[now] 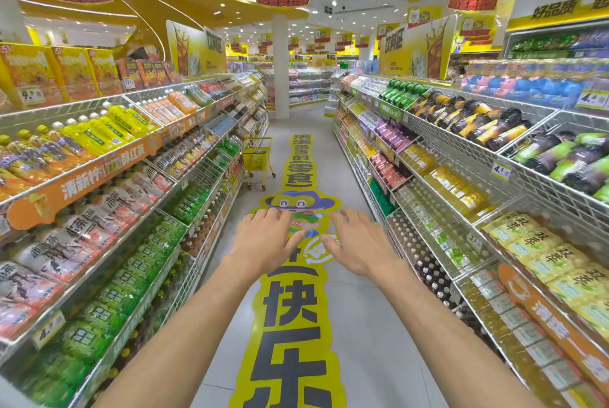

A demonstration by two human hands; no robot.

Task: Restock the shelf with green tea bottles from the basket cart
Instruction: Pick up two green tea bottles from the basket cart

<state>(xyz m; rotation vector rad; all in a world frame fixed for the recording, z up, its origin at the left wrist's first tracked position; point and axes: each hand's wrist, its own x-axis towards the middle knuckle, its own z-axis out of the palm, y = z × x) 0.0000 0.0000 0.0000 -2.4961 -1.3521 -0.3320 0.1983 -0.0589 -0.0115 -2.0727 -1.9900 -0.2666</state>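
Note:
I stand in a drinks aisle with both arms stretched forward, palms down. My left hand and my right hand are empty, fingers spread, side by side over the floor. A yellow basket cart stands far down the aisle by the left shelving, well beyond my hands. Green-labelled bottles fill a lower left shelf row beside my left arm. More green bottles lie further along the same side.
Wire shelves packed with drinks line both sides of the aisle, the left shelving and the right shelving. A yellow floor sticker runs down the middle. A white pillar stands at the aisle's far end.

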